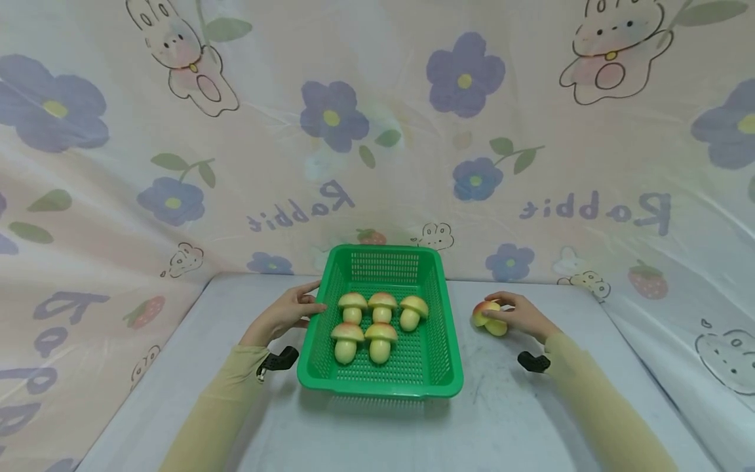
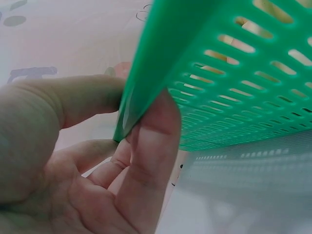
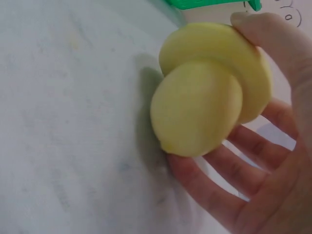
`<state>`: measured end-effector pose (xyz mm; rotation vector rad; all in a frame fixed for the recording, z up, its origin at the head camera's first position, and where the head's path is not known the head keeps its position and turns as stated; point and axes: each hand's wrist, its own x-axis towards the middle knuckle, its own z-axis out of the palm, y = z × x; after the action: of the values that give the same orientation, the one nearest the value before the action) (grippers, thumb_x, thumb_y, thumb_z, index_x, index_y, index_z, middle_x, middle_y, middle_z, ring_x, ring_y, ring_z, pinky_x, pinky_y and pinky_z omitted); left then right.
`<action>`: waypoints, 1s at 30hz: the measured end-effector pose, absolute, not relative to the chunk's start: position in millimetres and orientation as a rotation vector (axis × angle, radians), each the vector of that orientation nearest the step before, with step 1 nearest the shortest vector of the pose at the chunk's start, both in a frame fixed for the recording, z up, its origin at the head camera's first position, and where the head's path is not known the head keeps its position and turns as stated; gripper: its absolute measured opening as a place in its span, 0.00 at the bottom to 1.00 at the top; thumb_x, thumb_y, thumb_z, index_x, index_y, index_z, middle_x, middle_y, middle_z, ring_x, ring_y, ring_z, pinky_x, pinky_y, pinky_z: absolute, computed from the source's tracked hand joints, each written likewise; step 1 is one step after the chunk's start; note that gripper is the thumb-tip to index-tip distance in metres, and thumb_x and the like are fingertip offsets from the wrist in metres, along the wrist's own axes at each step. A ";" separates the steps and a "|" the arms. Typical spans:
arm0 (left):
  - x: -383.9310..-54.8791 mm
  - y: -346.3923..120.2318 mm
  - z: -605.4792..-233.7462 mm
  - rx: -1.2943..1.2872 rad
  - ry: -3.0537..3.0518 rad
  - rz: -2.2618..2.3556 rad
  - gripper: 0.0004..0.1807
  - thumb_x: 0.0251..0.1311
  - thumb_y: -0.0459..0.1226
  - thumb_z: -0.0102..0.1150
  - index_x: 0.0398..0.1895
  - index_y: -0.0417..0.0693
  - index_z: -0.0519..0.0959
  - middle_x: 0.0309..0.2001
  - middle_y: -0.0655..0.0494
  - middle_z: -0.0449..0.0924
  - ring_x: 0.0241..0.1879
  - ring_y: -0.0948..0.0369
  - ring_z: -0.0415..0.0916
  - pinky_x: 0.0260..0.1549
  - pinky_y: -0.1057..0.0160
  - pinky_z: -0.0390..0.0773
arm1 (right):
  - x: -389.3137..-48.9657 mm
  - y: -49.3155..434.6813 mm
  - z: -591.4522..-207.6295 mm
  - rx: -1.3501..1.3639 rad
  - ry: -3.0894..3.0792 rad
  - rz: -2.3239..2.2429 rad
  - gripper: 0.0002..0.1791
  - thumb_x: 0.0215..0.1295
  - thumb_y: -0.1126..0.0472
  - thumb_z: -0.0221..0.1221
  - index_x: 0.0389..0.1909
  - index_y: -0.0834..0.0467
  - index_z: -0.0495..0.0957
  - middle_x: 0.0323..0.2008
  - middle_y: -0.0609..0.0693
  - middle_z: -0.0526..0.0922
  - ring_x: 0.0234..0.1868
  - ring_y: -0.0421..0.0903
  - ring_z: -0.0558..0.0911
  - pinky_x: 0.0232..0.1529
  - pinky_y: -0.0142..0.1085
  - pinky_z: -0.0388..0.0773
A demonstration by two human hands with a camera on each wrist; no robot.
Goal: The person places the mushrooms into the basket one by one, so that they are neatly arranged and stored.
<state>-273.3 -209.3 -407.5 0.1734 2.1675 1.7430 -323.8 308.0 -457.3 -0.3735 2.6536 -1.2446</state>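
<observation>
A green plastic basket [image 1: 386,387] with slotted walls holds several toy mushrooms [image 1: 380,333], yellow with reddish caps, set in two rows. My left hand [image 1: 289,309] grips the basket's left rim, the thumb on one side of it and the fingers on the other in the left wrist view. To the right of the basket, my right hand [image 1: 519,314] holds another toy mushroom [image 3: 200,92] between thumb and fingers, close over the table. Its pale rounded stem faces the right wrist camera, while part of the cap is hidden behind the thumb.
The basket's near end appears raised over the white table [image 1: 495,419]. A printed cloth [image 1: 401,177] with rabbits and flowers hangs behind the table and along both sides. A small black camera [image 1: 533,362] is worn at each wrist.
</observation>
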 end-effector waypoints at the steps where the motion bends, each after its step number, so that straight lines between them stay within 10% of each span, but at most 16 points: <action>1: -273.2 -209.6 -407.5 0.178 2.169 1.741 0.42 0.65 0.34 0.59 0.77 0.53 0.48 0.37 0.46 0.75 0.31 0.57 0.80 0.30 0.59 0.82 | -322.3 308.3 -456.2 -0.387 2.645 -1.259 0.30 0.61 0.45 0.63 0.58 0.59 0.74 0.50 0.58 0.76 0.49 0.53 0.74 0.40 0.38 0.77; 30: -272.4 -209.6 -409.6 0.161 2.180 1.741 0.41 0.65 0.35 0.58 0.77 0.54 0.48 0.37 0.47 0.75 0.30 0.58 0.79 0.27 0.61 0.81 | -293.3 324.2 -449.9 -0.234 2.488 -1.477 0.39 0.64 0.46 0.61 0.68 0.64 0.61 0.60 0.63 0.67 0.59 0.61 0.68 0.45 0.42 0.80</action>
<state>-272.4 -209.6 -409.6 0.1606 2.1803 1.7415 -293.3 324.2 -449.9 -0.2344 2.4881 -1.4775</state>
